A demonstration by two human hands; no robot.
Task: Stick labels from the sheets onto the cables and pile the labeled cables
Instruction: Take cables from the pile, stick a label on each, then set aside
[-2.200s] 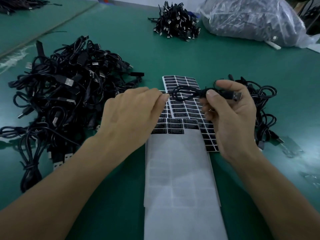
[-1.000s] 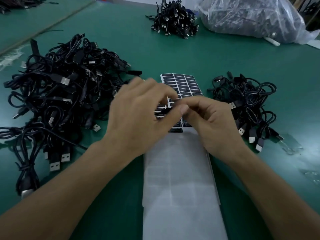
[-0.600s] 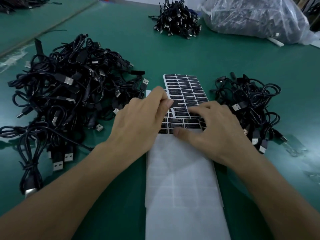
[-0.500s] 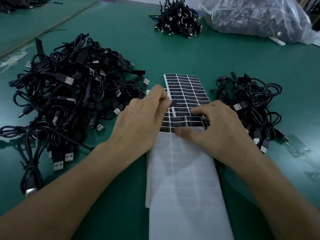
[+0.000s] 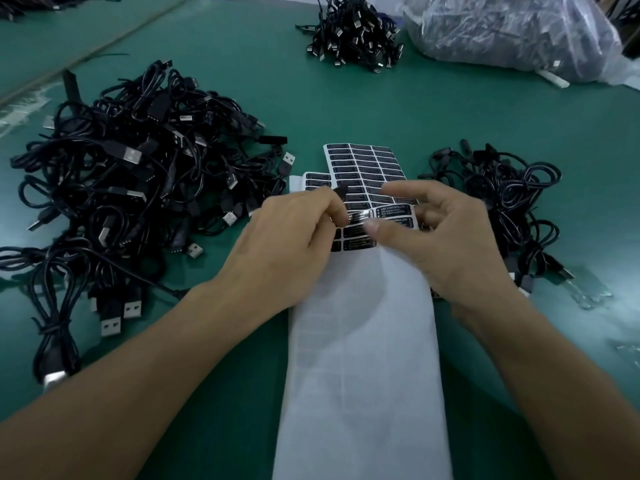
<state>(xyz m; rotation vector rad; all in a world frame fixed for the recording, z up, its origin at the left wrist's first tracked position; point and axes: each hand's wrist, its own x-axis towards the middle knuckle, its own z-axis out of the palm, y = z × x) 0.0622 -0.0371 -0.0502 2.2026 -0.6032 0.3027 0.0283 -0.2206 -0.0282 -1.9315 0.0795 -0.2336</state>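
Left hand (image 5: 287, 244) pinches a label (image 5: 341, 191), right hand (image 5: 446, 244) clamps the lifted sheet (image 5: 367, 161) (thumb on top); a fast peel likely folds the label onto itself.

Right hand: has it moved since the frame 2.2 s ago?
Yes. The right hand has left the small cable pile and come leftward and nearer, with its thumb now on the lowest rows of the label sheet.

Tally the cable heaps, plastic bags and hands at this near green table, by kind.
Cable heaps: 3 (left heap, right heap, far heap)
Plastic bag: 1
Hands: 2 (left hand pinches a label, right hand holds the label sheet)
Total: 6
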